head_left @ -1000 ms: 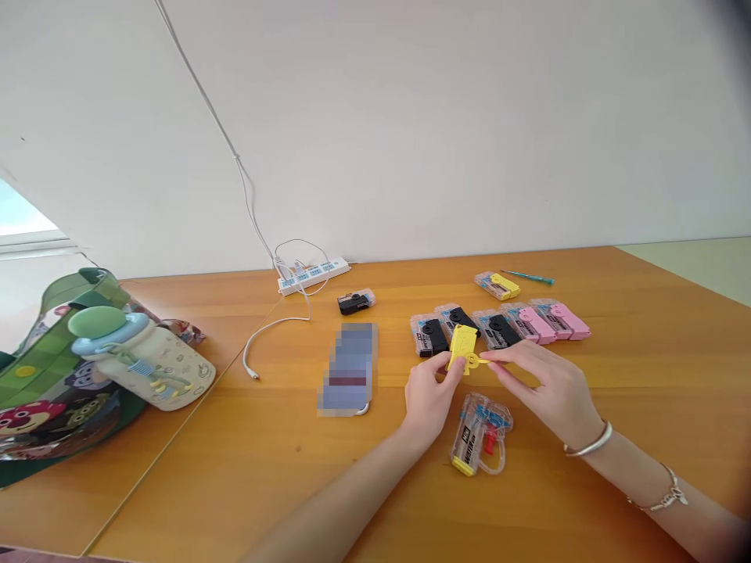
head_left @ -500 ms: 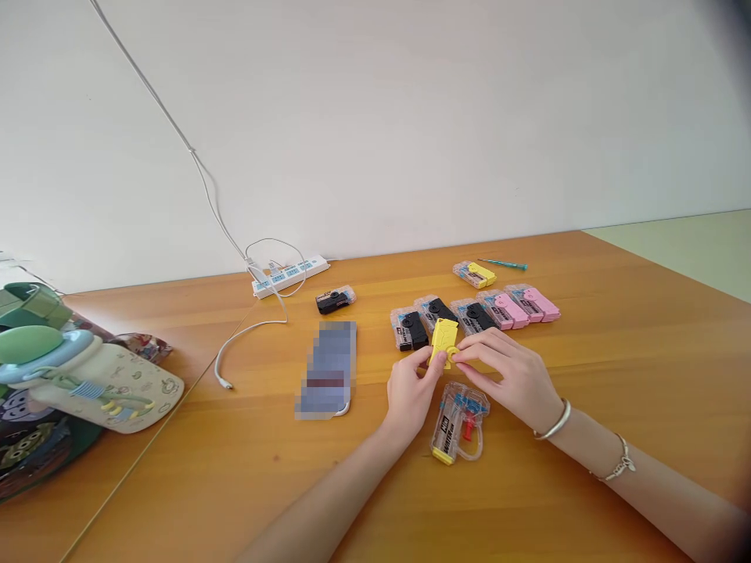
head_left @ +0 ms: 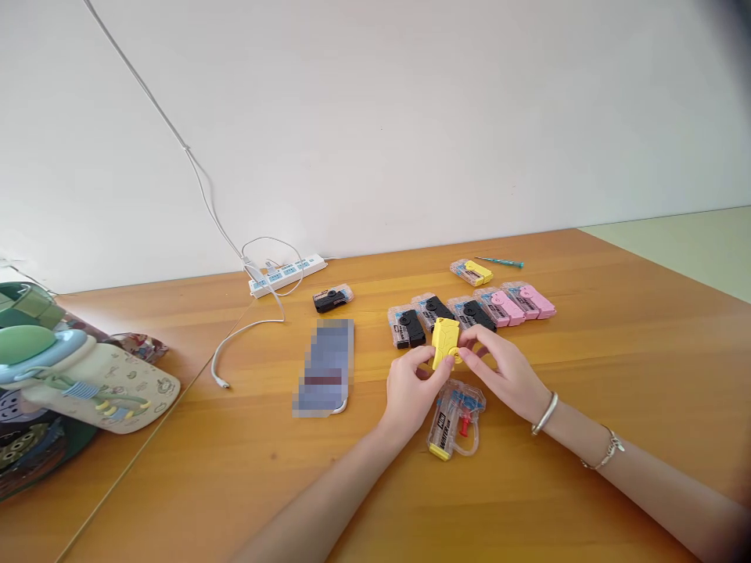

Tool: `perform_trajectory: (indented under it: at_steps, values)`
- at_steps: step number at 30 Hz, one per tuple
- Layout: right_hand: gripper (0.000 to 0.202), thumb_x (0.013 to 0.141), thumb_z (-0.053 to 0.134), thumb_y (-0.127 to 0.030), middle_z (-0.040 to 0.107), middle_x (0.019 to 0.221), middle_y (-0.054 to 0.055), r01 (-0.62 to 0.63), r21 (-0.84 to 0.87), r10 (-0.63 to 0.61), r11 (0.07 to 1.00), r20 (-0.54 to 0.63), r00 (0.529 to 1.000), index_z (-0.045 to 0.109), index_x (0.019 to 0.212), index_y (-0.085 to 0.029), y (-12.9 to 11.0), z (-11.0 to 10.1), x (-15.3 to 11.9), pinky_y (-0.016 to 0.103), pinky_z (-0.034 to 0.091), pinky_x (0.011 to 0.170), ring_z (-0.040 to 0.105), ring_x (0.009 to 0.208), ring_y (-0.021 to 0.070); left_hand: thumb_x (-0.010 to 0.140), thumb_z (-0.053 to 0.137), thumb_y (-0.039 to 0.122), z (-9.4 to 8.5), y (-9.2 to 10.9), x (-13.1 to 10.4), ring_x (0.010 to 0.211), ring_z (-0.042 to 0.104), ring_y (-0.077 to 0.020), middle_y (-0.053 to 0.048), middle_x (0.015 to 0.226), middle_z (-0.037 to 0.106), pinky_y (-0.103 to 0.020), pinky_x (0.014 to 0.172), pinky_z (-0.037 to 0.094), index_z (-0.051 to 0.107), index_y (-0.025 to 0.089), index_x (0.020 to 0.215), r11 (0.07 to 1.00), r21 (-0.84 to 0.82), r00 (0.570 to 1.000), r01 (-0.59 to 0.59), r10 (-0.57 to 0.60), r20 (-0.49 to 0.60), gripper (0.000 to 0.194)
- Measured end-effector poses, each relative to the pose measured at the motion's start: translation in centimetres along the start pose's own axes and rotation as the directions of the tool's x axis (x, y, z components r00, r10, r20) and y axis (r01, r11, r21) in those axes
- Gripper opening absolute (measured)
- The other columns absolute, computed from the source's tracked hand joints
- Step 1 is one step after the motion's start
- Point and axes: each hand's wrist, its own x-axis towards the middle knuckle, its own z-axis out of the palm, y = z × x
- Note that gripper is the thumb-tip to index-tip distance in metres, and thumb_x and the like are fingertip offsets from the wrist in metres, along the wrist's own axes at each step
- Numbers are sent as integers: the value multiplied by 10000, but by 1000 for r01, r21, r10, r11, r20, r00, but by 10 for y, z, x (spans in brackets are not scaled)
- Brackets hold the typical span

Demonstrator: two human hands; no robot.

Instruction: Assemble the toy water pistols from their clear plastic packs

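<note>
A yellow plastic water gun cover (head_left: 446,338) with a round knob at its lower right corner is held up between my two hands. My left hand (head_left: 415,383) pinches its lower left edge between thumb and fingers. My right hand (head_left: 498,367) grips the knob end with its fingertips, which partly hide it. Just below lies a clear mini water gun (head_left: 449,426) with a red trigger, blue inner parts and a yellow base. Beyond my hands are black-covered water guns (head_left: 407,327) and pink-covered water guns (head_left: 531,301), lying in a row.
A yellow-covered water gun (head_left: 471,272) and a teal screwdriver (head_left: 500,262) lie farther back. To the left are another black-covered water gun (head_left: 333,299), a blurred-out phone (head_left: 328,367), a power strip (head_left: 287,275), a white cable (head_left: 218,356) and a cream bottle (head_left: 126,387).
The yellow cover is turned slightly in my hands. My right fingers have shifted up along its right edge near the knob. The camera view has moved slightly.
</note>
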Motion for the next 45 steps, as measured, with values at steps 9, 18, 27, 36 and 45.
perform_trajectory:
  at_steps: [9,18,27,36,45]
  values:
    - [167,883,424,-270,604,711,-1,-22,32,20,999,56,998,521,760,-213,-1,0,0,266,483,591,570,645,143,813,504,367,-1,0,-1,722,552,-147,-13,771,665,-210,594,419,677,188,791,997,71,999,-27,28,-19,249]
    - [53,828,515,-214,648,750,5,-46,142,45,989,13,999,566,842,-212,-1,3,0,275,513,622,610,674,152,780,564,245,-5,-5,4,999,504,-201,-6,1042,666,-322,882,401,693,263,924,993,92,995,-79,84,-50,194]
    - [159,845,445,-141,660,866,25,100,-23,-101,995,-22,995,569,898,-224,5,-1,0,293,491,709,608,802,166,850,354,191,-8,1,8,1093,524,-205,-39,1150,626,-335,975,368,639,188,1076,945,-326,994,32,5,113,364]
    - [119,853,514,-305,655,749,-1,155,-337,-180,929,-43,983,572,878,-203,1,-9,-1,259,425,609,600,675,141,848,454,386,-4,0,3,690,510,-134,-18,774,597,-227,632,415,611,132,913,943,-321,987,85,-35,159,306]
    - [89,796,492,-211,602,654,23,392,-552,-430,736,66,900,566,803,-162,-8,-10,1,270,355,567,523,613,151,848,406,357,-6,0,-1,563,344,-93,29,580,384,-208,527,288,478,151,632,994,102,994,-38,27,105,307]
